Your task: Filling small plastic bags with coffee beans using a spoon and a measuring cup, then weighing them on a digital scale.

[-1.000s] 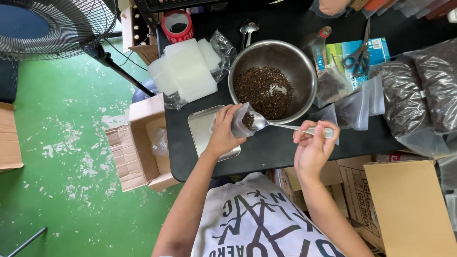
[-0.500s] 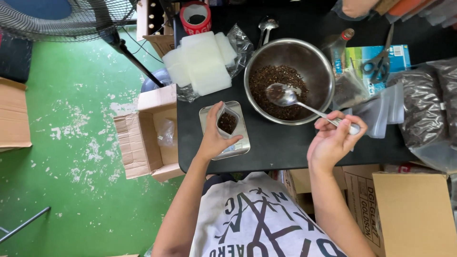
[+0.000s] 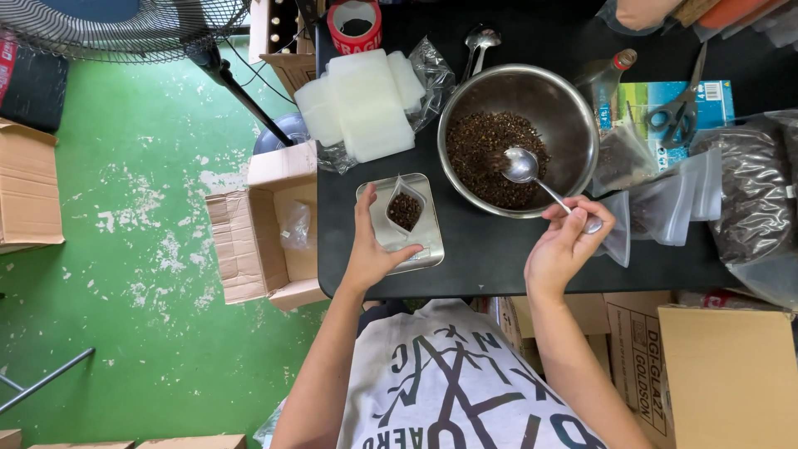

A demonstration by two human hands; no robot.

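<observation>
Fingers: left hand [image 3: 370, 249] steadies pouch [image 3: 404, 208] | right hand [image 3: 567, 245] grips spoon [image 3: 532, 176]

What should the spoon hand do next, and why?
Probably dip the spoon deeper into the dark loose material in the steel bowl and lift a scoop toward the pouch. The right hand holds the spoon with its bowl lying on the material, apparently empty. The left hand holds the small open pouch upright on the scale tray, only partly filled.
</observation>
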